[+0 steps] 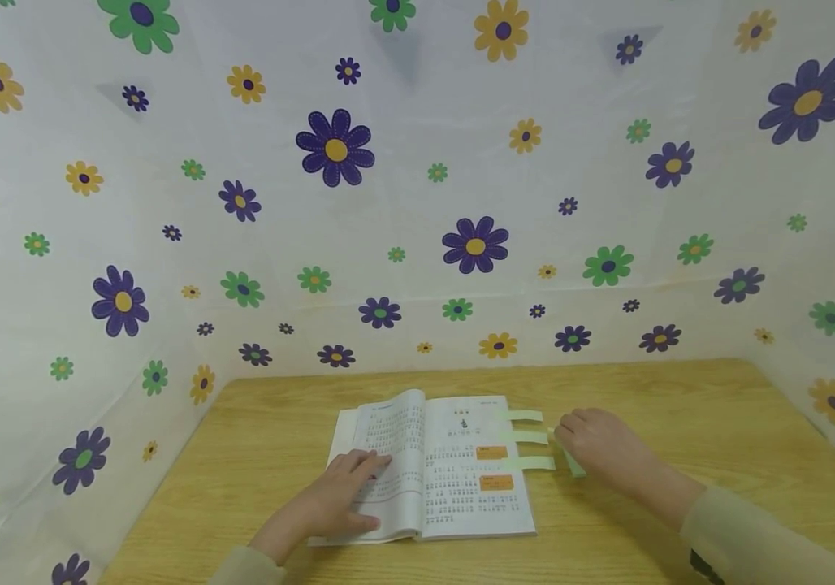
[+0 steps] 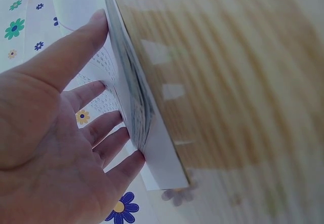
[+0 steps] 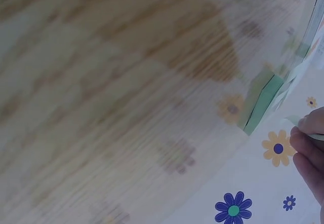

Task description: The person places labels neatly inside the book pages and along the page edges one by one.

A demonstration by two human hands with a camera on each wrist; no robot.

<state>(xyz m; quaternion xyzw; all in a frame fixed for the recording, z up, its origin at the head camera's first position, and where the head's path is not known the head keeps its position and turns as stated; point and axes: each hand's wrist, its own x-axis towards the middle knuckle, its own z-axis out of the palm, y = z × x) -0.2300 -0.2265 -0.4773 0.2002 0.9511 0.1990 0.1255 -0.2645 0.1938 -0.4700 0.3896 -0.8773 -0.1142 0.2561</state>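
Note:
An open book point(image 1: 478, 508) with printed text lies on the table. My left hand point(image 1: 340, 496) rests on its left page, fingers spread; in the left wrist view the fingertips touch the page near the book's edge point(image 2: 136, 102). Three pale green sticky strips point(image 1: 530, 437) stick out from the right page. Just right of them, my right hand point(image 1: 600, 447) pinches a thin pale green sticky strip point(image 3: 292, 118) between thumb and fingers. Beside that hand on the table lies a green pad of sticky notes point(image 3: 266, 102), partly hidden by the hand in the head view point(image 1: 576, 466).
The wooden table point(image 1: 279, 422) extends around the book on all sides. A white cloth with printed flowers point(image 1: 417, 203) hangs behind the table and along both sides.

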